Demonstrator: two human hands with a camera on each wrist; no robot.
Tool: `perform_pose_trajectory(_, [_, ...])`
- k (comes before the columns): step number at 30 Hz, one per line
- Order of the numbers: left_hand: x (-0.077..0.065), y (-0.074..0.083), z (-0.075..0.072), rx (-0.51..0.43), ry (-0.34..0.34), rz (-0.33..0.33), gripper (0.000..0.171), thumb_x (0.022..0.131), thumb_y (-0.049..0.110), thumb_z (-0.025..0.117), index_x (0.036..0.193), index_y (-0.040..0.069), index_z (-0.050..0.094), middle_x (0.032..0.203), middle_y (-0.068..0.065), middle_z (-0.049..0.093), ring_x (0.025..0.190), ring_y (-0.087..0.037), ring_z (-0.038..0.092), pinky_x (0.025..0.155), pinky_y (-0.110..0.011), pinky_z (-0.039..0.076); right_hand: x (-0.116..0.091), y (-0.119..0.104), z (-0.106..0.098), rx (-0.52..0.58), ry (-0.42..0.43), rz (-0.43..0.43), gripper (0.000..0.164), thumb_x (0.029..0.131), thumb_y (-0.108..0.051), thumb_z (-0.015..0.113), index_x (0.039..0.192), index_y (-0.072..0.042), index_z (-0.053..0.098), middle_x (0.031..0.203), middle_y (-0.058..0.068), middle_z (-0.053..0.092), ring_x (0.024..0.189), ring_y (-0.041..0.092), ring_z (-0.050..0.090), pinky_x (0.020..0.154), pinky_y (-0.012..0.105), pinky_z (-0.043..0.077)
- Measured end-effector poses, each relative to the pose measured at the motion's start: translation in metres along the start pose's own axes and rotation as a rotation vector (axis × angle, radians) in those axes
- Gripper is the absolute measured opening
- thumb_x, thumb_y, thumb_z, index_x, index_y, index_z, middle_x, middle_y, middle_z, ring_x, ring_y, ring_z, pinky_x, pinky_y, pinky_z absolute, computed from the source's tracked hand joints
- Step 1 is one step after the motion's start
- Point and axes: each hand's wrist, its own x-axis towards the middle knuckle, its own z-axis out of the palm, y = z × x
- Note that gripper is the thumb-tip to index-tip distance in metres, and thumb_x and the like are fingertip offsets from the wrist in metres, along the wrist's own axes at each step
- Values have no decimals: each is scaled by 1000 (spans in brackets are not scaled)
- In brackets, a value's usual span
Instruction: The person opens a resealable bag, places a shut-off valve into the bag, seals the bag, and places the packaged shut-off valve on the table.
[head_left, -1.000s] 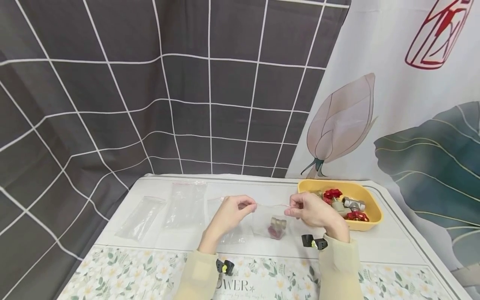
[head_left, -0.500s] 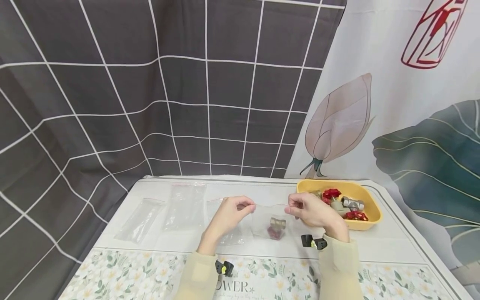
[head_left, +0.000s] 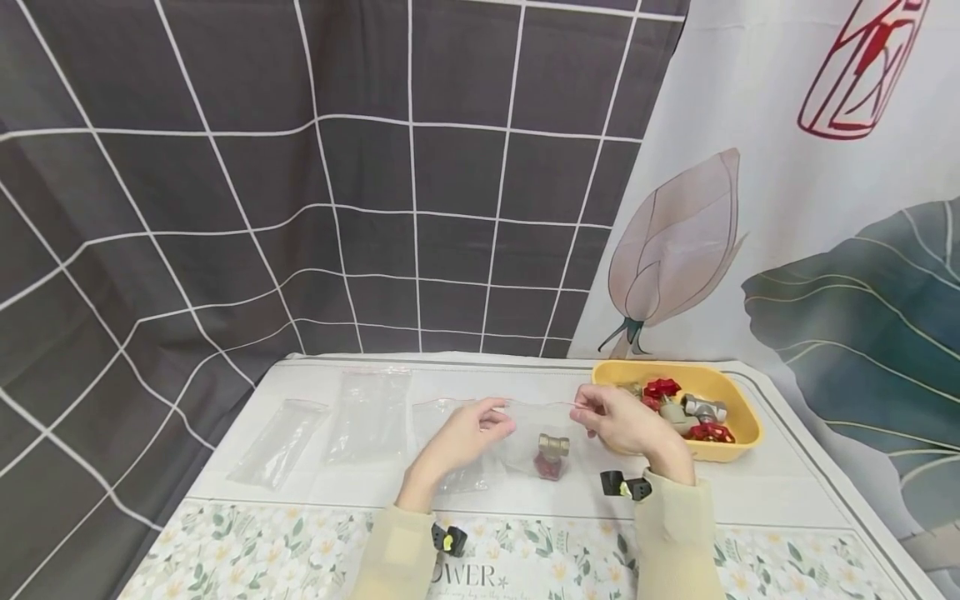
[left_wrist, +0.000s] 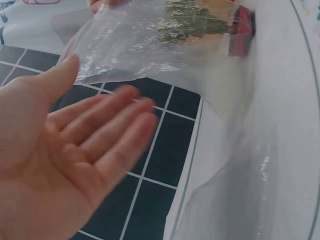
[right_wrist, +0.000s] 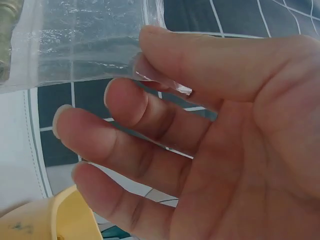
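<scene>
Valve [head_left: 553, 447] sits inside the clear bag [head_left: 523, 437], whose top corner the right hand [head_left: 622, 421] pinches; the left hand [head_left: 463, 433] spreads loosely near the other side. Handling the bag's top edge seems the step, calling for a left-side pinch there. More red-handled valves [head_left: 711, 432] lie in the yellow bin [head_left: 723, 451].

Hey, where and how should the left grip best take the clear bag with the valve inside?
Probably pinch the upper left corner of the clear bag, coming from the left. The valve sits low inside, leaving the thin upper edge free to pinch, and the right grip holds the opposite corner.
</scene>
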Motion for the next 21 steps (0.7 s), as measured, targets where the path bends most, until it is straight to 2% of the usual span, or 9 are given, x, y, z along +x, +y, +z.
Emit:
perform_pose_trajectory(3, [1, -5, 8, 58, -93, -23, 48, 96, 36, 63, 133, 7, 57, 116, -4, 67, 107, -19, 63, 92, -36, 51, 0, 2, 2, 19, 2, 27, 17, 98, -16, 60, 82, -15, 56, 70, 4, 60, 62, 16, 52, 56, 30, 42])
perform_pose_trajectory(7, [1, -6, 18, 136, -144, -12, 42, 92, 33, 68, 124, 6, 63, 113, -4, 69, 101, -16, 64, 86, -33, 52, 1, 7, 10, 69, 2, 26, 12, 98, -23, 60, 91, -14, 60, 83, 4, 64, 76, 20, 60, 68, 37, 49])
perform_pose_trajectory(10, [1, -5, 25, 158, -150, -7, 38, 92, 31, 68, 122, 7, 65, 114, -6, 69, 101, -17, 65, 86, -33, 53, 2, 12, 21, 110, -15, 5, 24, 94, -30, 66, 104, -9, 64, 99, 5, 67, 97, 28, 62, 85, 50, 50])
perform_pose_trajectory(13, [2, -6, 31, 158, -151, -4, 35, 93, 28, 66, 120, 6, 67, 114, -6, 69, 102, -19, 65, 87, -34, 53, -1, 19, 33, 162, -39, 22, 41, 87, -34, 74, 116, -7, 62, 110, 4, 66, 108, 28, 59, 95, 55, 44])
perform_pose_trajectory(17, [3, -10, 35, 169, -135, 13, 25, 93, 23, 64, 112, 8, 72, 107, -2, 72, 98, -12, 66, 87, -30, 52, -8, 33, 51, 340, -81, 28, 48, 83, -27, 78, 122, -6, 59, 111, 6, 65, 104, 26, 58, 93, 48, 43])
perform_pose_trajectory(21, [5, -12, 37, 184, -111, 28, 20, 95, 20, 61, 106, 10, 74, 99, 4, 72, 81, -3, 62, 79, -24, 51, -17, 46, 67, 498, -80, -27, 44, 84, -15, 75, 124, -3, 59, 115, 10, 66, 106, 25, 60, 94, 39, 43])
